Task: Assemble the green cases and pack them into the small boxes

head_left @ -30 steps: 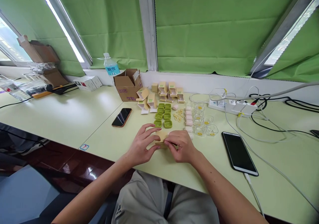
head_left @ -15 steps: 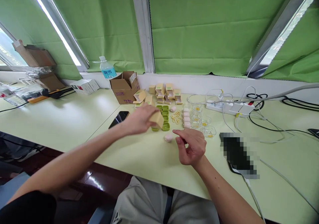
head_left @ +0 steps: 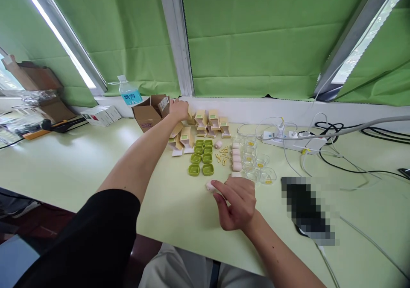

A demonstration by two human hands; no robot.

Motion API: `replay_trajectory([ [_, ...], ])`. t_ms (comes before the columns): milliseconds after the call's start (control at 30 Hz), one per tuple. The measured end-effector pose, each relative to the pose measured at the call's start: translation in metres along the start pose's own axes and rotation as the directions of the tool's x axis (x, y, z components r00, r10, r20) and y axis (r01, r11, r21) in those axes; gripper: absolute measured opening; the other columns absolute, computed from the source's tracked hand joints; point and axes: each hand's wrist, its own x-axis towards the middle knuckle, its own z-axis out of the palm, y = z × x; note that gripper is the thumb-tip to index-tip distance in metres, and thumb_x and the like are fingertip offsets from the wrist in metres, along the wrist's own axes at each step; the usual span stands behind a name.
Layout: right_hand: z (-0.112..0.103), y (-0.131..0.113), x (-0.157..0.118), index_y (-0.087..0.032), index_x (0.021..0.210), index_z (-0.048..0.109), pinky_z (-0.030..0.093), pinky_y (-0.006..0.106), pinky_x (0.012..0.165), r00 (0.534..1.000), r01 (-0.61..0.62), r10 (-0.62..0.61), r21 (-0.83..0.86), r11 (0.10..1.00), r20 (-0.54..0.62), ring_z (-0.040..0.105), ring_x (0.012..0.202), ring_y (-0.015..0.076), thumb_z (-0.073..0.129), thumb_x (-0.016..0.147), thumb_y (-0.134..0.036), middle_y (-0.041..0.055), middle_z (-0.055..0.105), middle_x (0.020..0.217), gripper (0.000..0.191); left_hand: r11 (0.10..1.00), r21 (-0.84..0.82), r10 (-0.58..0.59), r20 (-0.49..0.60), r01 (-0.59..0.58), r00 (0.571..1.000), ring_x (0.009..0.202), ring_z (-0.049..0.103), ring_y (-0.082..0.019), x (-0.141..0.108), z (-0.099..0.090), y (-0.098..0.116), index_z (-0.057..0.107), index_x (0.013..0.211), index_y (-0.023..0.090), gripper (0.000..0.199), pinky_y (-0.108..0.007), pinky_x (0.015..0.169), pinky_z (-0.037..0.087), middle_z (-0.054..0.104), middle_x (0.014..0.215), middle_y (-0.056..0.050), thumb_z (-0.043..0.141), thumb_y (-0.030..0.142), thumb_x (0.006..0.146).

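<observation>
My left hand (head_left: pixel 178 109) reaches to the back of the table, beside the open carton, with its fingers closed. They are around a small yellow cardboard box (head_left: pixel 191 117), which my hand mostly hides. My right hand (head_left: pixel 236 200) hovers over the near table, index finger and thumb apart, other fingers curled. Its index fingertip overlaps a small pale pink rounded piece (head_left: pixel 210 186); whether it touches I cannot tell. Ahead stand two columns of green square cups (head_left: pixel 207 169), yellow clips (head_left: pixel 221 156), a column of pink pieces (head_left: pixel 236 160) and clear plastic cups (head_left: pixel 249 160).
Small opened boxes (head_left: pixel 214 121) stand along the back wall, near the brown carton (head_left: pixel 146 116) and a water bottle (head_left: pixel 129 92). A white power strip (head_left: pixel 294 140) with cables lies back right. A pixelated dark device (head_left: pixel 307 211) lies at the right.
My left hand has carried the small yellow box from above the green cups back to the row of boxes. My right hand has come lower, its index finger over the pink piece.
</observation>
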Motion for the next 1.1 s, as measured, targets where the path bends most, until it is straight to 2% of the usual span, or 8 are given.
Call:
replay_trajectory([
  [167, 0.001, -0.003, 0.0, -0.018, 0.128, 0.068, 0.038, 0.035, 0.054, 1.0, 0.003, -0.003, -0.014, 1.0, 0.017, 0.057, 0.056, 0.0191, 0.061, 0.092, -0.015, 0.0035, 0.069, 0.072, 0.037, 0.999, 0.036, -0.004, 0.062, 0.001, 0.998, 0.137, 0.058, -0.046, 0.019, 0.028, 0.004, 0.075, 0.128, 0.012, 0.063, -0.059, 0.124, 0.027, 0.075, 0.133, -0.024, 0.086, 0.041, 0.073],
  [367, 0.002, -0.007, 0.003, -0.014, 0.125, 0.067, 0.028, 0.036, 0.052, 0.999, 0.025, -0.025, 0.009, 1.0, 0.045, 0.052, 0.052, 0.0182, 0.06, 0.093, -0.016, 0.0007, 0.062, 0.065, 0.033, 0.999, 0.032, 0.037, 0.117, -0.041, 0.992, 0.135, 0.059, -0.044, 0.031, 0.051, 0.008, 0.078, 0.123, 0.016, 0.057, -0.059, 0.121, 0.029, 0.076, 0.13, -0.022, 0.085, 0.033, 0.07],
  [533, 0.002, -0.007, 0.001, -0.013, 0.127, 0.066, 0.028, 0.036, 0.051, 0.996, 0.029, -0.029, 0.006, 1.0, 0.089, 0.053, 0.052, 0.0184, 0.062, 0.091, -0.016, -0.0003, 0.061, 0.066, 0.036, 0.999, 0.013, 0.036, 0.117, -0.038, 0.992, 0.135, 0.057, -0.044, 0.03, 0.067, 0.012, 0.077, 0.117, 0.014, 0.047, -0.06, 0.121, 0.027, 0.075, 0.13, -0.026, 0.082, 0.033, 0.074],
  [633, 0.001, -0.007, -0.001, -0.013, 0.127, 0.066, 0.029, 0.036, 0.051, 0.994, 0.04, -0.039, -0.003, 0.999, 0.106, 0.055, 0.053, 0.0185, 0.066, 0.09, -0.017, -0.0002, 0.062, 0.068, 0.037, 1.0, -0.013, 0.01, 0.086, -0.009, 0.996, 0.141, 0.051, -0.045, 0.023, 0.072, 0.013, 0.072, 0.129, 0.012, 0.057, -0.061, 0.12, 0.027, 0.071, 0.138, -0.028, 0.079, 0.038, 0.078],
  [800, 0.002, -0.007, -0.003, -0.014, 0.124, 0.067, 0.028, 0.036, 0.053, 0.991, 0.054, -0.052, -0.018, 0.998, 0.124, 0.055, 0.054, 0.0188, 0.065, 0.092, -0.017, 0.0009, 0.064, 0.068, 0.033, 0.996, -0.087, -0.028, 0.015, 0.03, 0.999, 0.145, 0.05, -0.045, 0.014, 0.064, 0.016, 0.066, 0.142, 0.011, 0.067, -0.057, 0.119, 0.033, 0.068, 0.145, -0.029, 0.074, 0.032, 0.079],
  [900, 0.004, -0.007, -0.003, -0.015, 0.122, 0.067, 0.027, 0.036, 0.053, 0.991, 0.069, -0.066, -0.021, 0.997, 0.119, 0.053, 0.054, 0.0183, 0.063, 0.093, -0.018, 0.0006, 0.063, 0.066, 0.029, 0.988, -0.142, -0.064, 0.021, 0.067, 0.998, 0.14, 0.056, -0.044, 0.011, 0.053, 0.021, 0.074, 0.13, 0.015, 0.056, -0.055, 0.115, 0.038, 0.075, 0.133, -0.024, 0.073, 0.035, 0.078],
  [1000, 0.005, -0.005, -0.003, -0.016, 0.12, 0.067, 0.027, 0.036, 0.053, 0.99, 0.064, -0.06, -0.033, 0.997, 0.125, 0.053, 0.053, 0.0177, 0.061, 0.094, -0.019, 0.0007, 0.065, 0.067, 0.026, 0.975, -0.191, -0.102, 0.08, 0.116, 0.991, 0.129, 0.064, -0.043, 0.007, 0.042, 0.029, 0.08, 0.111, 0.017, 0.041, -0.053, 0.109, 0.044, 0.08, 0.118, -0.022, 0.074, 0.04, 0.078],
  [1100, 0.006, -0.004, -0.005, -0.018, 0.118, 0.066, 0.029, 0.036, 0.052, 0.989, 0.061, -0.055, -0.045, 0.997, 0.134, 0.055, 0.054, 0.0178, 0.061, 0.095, -0.019, 0.0008, 0.067, 0.069, 0.023, 0.958, -0.225, -0.155, 0.112, 0.177, 0.982, 0.119, 0.07, -0.043, -0.007, 0.036, 0.038, 0.077, 0.117, 0.013, 0.049, -0.05, 0.101, 0.049, 0.081, 0.116, -0.024, 0.076, 0.041, 0.077],
])
